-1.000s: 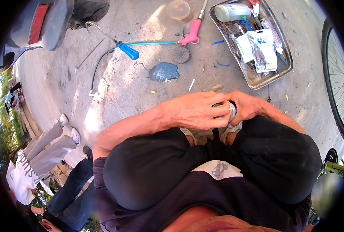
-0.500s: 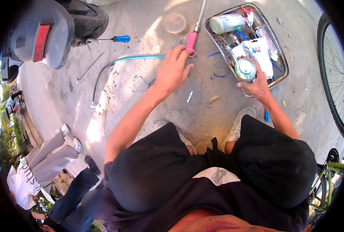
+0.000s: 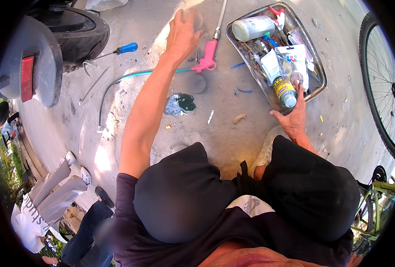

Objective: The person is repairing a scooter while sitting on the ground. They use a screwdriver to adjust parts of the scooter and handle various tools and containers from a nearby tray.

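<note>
My left hand (image 3: 182, 34) is stretched far forward, fingers curled round a clear round plastic tub (image 3: 198, 19); both are slightly blurred. Close by on the ground lies a pink spray gun (image 3: 206, 57) with a metal wand and a teal hose (image 3: 140, 71). My right hand (image 3: 294, 113) is open, thumb apart, at the near side of the metal tray (image 3: 324, 84). Its fingers rest beside a yellow-labelled can (image 3: 283, 88) with a pale cap, which lies tilted at the tray's near edge. A white packet (image 3: 298, 62) is just beyond the can.
The tray also carries a translucent bottle (image 3: 252, 28) and assorted tools. A dark wet patch (image 3: 186, 102) marks the ground. A blue-handled screwdriver (image 3: 128, 48) lies near a scooter's rear (image 3: 39, 58). A bicycle wheel (image 3: 386, 84) stands at right; a person's legs (image 3: 55, 178) show at left.
My left hand has moved forward from beside the pink gun to the round tub. The can has gone from my right hand's upright grip to lying in the tray, and that hand has opened.
</note>
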`<state>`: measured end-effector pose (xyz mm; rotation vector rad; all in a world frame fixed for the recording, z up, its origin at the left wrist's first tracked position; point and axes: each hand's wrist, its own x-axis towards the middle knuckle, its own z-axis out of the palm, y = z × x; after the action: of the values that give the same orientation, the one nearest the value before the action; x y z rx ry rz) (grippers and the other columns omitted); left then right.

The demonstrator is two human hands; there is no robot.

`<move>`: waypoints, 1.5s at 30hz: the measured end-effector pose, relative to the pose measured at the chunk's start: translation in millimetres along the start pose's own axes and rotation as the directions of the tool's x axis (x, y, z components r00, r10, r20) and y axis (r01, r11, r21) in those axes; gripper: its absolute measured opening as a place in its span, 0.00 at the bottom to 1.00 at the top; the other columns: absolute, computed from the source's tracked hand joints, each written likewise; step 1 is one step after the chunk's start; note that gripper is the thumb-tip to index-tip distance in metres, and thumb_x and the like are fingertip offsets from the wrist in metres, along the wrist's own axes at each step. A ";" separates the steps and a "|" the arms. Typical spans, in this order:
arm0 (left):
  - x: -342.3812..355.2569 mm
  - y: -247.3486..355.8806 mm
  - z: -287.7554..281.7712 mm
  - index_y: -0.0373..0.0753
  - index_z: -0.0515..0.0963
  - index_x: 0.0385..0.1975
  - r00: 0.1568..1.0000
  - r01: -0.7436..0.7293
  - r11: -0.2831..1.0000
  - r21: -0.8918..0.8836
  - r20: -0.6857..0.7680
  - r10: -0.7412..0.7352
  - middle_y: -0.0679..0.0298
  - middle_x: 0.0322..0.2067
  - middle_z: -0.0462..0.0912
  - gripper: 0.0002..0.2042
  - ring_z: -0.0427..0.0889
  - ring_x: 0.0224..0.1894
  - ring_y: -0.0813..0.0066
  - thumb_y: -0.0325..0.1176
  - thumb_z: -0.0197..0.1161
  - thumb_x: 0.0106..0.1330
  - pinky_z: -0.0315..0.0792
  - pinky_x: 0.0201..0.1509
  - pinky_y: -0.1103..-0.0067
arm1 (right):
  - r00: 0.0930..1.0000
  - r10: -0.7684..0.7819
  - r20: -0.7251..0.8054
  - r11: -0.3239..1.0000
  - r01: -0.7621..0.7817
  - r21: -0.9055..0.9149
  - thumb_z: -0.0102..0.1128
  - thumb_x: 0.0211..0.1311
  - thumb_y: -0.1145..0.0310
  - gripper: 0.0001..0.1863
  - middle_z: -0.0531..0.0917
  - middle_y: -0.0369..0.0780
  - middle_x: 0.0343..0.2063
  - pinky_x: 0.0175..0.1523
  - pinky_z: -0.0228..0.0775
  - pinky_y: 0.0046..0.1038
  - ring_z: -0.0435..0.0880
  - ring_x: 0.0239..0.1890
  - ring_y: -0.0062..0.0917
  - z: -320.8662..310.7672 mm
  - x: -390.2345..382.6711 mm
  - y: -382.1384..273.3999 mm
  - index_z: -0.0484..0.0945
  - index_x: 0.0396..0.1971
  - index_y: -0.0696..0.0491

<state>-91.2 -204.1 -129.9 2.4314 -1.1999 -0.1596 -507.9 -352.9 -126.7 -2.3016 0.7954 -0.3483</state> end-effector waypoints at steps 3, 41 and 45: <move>9.0 -5.9 -2.8 0.38 0.70 0.70 0.979 -0.007 1.000 0.021 -0.201 0.011 0.39 0.69 0.66 0.34 0.71 0.68 0.38 0.41 0.73 0.65 0.68 0.72 0.56 | 0.993 -0.115 -0.008 0.986 0.113 -0.124 0.89 0.38 0.55 0.73 0.63 0.51 0.76 0.77 0.50 0.50 0.64 0.76 0.47 9.4 -8.3 -8.6 0.46 0.80 0.56; -117.0 53.6 -36.1 0.37 0.80 0.53 0.992 -0.058 0.997 0.045 0.118 0.052 0.57 0.53 0.82 0.17 0.81 0.56 0.54 0.31 0.72 0.66 0.75 0.60 0.64 | 0.913 0.407 0.020 0.852 -0.372 -0.368 0.69 0.68 0.64 0.21 0.79 0.47 0.47 0.54 0.74 0.43 0.81 0.51 0.48 -52.7 -113.3 74.7 0.77 0.56 0.56; -141.0 65.8 -56.3 0.37 0.80 0.50 0.988 -0.079 0.997 -0.019 0.131 0.081 0.59 0.49 0.83 0.15 0.82 0.53 0.56 0.30 0.72 0.64 0.76 0.57 0.65 | 0.933 0.356 -0.046 0.907 -0.357 -0.226 0.64 0.71 0.66 0.17 0.80 0.48 0.43 0.52 0.75 0.43 0.82 0.47 0.49 -63.4 -50.9 60.7 0.79 0.56 0.55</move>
<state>-210.9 -111.5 -63.0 2.3878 -1.3459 -0.3084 -602.6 -389.1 -122.1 -2.2998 1.2934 -0.0968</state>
